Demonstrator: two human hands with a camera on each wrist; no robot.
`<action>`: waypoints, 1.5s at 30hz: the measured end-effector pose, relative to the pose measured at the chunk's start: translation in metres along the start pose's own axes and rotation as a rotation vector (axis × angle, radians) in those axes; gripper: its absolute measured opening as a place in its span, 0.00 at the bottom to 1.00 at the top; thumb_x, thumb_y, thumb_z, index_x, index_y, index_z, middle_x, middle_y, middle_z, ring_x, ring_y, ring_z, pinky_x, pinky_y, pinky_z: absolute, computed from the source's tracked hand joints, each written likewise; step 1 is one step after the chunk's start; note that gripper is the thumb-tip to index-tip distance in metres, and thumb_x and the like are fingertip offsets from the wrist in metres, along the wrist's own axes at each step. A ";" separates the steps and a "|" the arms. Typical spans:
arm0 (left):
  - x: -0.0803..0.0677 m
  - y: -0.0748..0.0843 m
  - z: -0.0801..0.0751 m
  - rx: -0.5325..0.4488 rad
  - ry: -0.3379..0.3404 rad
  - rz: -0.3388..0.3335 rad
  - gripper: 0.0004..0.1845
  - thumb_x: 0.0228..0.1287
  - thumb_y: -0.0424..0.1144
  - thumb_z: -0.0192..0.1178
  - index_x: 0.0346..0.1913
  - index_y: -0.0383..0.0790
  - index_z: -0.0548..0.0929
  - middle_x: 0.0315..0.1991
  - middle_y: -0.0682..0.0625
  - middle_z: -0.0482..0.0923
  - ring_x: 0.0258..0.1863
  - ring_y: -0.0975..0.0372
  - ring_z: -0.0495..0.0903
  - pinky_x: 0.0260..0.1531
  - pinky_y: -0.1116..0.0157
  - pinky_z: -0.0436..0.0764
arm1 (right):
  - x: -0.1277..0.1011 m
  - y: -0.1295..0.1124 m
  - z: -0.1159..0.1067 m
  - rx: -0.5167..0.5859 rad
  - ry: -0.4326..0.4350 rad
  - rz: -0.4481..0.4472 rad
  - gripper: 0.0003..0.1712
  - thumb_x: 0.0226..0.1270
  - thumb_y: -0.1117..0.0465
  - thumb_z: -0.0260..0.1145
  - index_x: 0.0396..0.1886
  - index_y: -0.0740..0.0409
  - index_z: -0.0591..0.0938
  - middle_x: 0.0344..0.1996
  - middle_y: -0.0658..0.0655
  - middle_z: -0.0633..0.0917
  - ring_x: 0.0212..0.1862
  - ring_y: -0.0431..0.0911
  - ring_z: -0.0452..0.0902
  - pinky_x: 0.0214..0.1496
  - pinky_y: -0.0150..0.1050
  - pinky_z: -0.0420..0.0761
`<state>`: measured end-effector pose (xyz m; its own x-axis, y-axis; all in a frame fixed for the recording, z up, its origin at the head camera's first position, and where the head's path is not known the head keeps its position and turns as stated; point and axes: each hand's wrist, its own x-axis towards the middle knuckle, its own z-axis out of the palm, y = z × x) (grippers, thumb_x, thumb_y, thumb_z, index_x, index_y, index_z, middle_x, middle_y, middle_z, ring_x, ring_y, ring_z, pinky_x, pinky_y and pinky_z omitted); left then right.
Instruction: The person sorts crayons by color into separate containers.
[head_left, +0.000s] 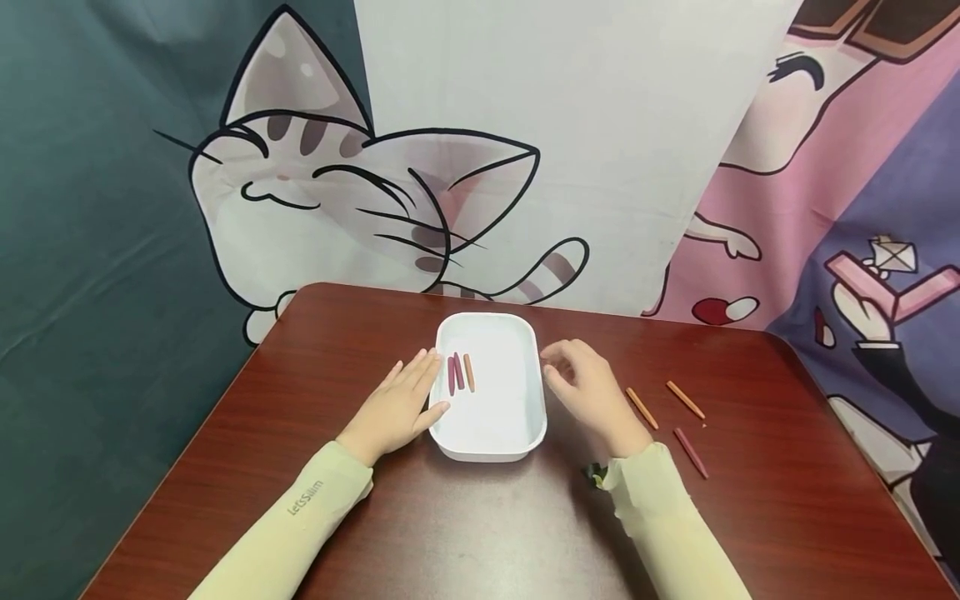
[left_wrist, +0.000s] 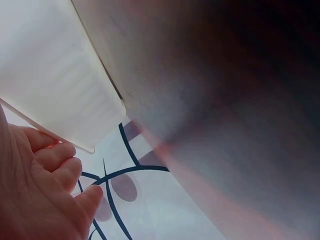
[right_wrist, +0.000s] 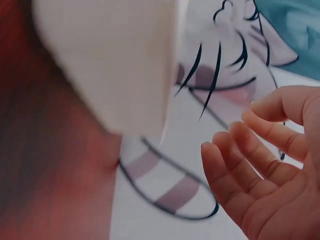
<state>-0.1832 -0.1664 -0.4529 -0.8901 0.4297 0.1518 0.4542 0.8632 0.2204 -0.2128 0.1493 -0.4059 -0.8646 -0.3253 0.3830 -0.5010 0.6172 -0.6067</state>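
A white tray (head_left: 502,417) lies on the table with three crayons inside, near its left wall: two purple crayons (head_left: 452,377) side by side and an orange crayon (head_left: 469,372). My left hand (head_left: 397,408) rests with straight fingers along the tray's left rim. In the left wrist view, that hand (left_wrist: 50,185) is beside the tray's outer wall (left_wrist: 55,70). At the right rim is my right hand (head_left: 588,392), fingers loosely bent. The right wrist view shows this hand (right_wrist: 265,170) empty, apart from the tray wall (right_wrist: 115,65).
Right of my right forearm, two orange crayons (head_left: 642,408) and a dark red crayon (head_left: 691,453) lie on the brown table (head_left: 480,533). A tiny crumb is near them. Behind the table's far edge hangs a cartoon cat cloth (head_left: 450,75).
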 end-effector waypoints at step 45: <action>-0.001 0.001 -0.002 0.001 -0.014 -0.008 0.42 0.76 0.60 0.47 0.79 0.33 0.57 0.79 0.42 0.55 0.80 0.51 0.50 0.76 0.46 0.55 | -0.039 0.091 -0.045 -0.353 -0.167 0.458 0.18 0.64 0.66 0.62 0.14 0.55 0.70 0.13 0.49 0.67 0.21 0.48 0.67 0.29 0.46 0.65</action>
<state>-0.1821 -0.1663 -0.4508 -0.8940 0.4266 0.1370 0.4474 0.8666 0.2209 -0.2232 0.2503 -0.4451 -0.9981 -0.0607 0.0058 -0.0579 0.9123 -0.4054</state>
